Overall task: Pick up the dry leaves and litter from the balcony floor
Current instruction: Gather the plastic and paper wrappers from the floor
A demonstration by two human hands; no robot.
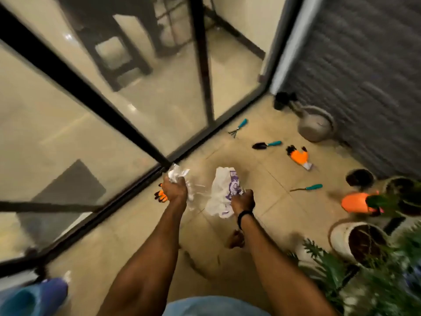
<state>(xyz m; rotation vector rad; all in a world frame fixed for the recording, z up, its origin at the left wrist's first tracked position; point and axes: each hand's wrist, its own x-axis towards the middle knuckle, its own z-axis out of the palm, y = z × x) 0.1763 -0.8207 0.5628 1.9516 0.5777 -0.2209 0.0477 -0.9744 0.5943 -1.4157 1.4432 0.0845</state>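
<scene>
Both arms come in from the bottom of the shot, stretched forward and down, almost straight, with the hands side by side above the balcony floor [136,226].

The left hand [175,189] is clenched tight, back of the hand up. It's gripping a crumpled white wad [177,175] of paper or plastic that pokes out the top of the fist, right by the bottom rail of the glass door [75,137].

The right hand [242,200] is fisted too, pinching the edge of a white bag [222,192] with purple print. The bag hangs bunched up in the air between the two fists, off the floor. There's a black wristband [245,216] on that wrist.

Faint see-through streaks run from the wad to the bag, so it could be one piece. Honestly can't tell with the blur, and same goes for any loose leaves on the tiles.

On the floor:
- An orange glove [161,196] peeks out from behind the left hand.
- Another orange glove pair [298,156] sits farther out.
- Near that are a trowel [265,145], a hand rake [238,127] and a third teal-handled tool [307,187].
- A grey watering can [316,126] is against the far wall.
- A white pot [341,238] full of soil sits to the right among the green plants.
</scene>
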